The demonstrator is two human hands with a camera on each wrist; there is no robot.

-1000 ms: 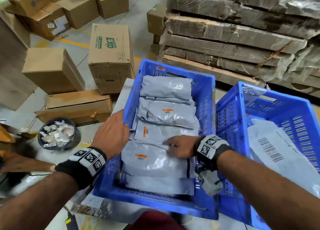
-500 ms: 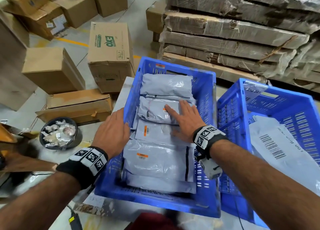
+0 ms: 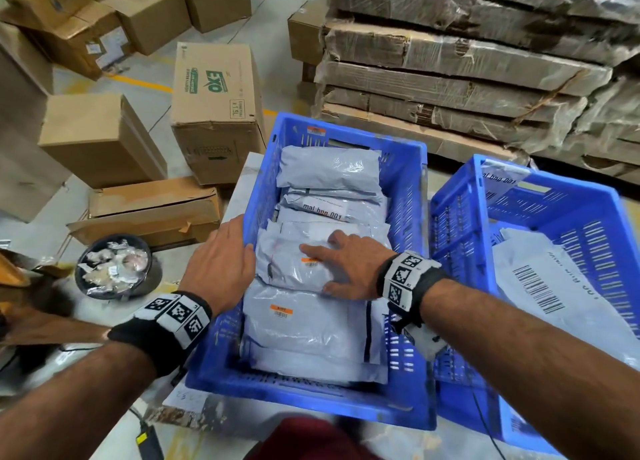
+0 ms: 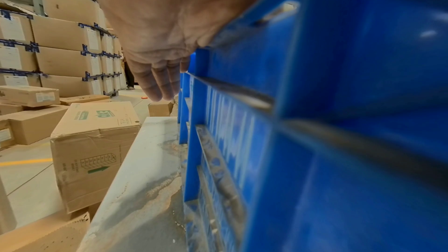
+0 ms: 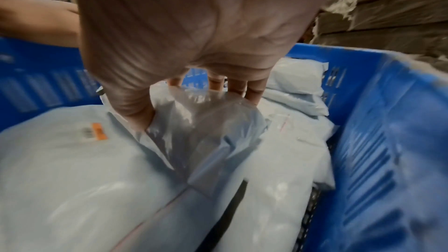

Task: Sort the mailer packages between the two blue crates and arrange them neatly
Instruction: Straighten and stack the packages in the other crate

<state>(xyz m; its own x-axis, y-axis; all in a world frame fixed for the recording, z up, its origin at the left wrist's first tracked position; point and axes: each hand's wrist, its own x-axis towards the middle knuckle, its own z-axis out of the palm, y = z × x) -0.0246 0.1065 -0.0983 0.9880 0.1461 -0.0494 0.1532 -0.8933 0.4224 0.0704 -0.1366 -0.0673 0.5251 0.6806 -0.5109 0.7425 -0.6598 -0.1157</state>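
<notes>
I see my right hand (image 3: 349, 265) lying flat, fingers straight, pressing a grey mailer (image 3: 298, 262) in the middle of the left blue crate (image 3: 405, 189), which sits on the table (image 4: 145, 170). My left hand (image 3: 221, 262) rests on that crate's left rim, its grip relaxed, fingers straight. 1 white mailer (image 3: 554, 293) lies in the right crate (image 3: 460, 237)

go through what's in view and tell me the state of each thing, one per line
Left crate: filled with grey mailers lying flat, overlapping.
Right crate: holds a large white mailer.
Middle mailer: pressed flat.
Left hand: rests on the left crate's rim.
Right hand: fingers spread on the middle mailer.
</notes>
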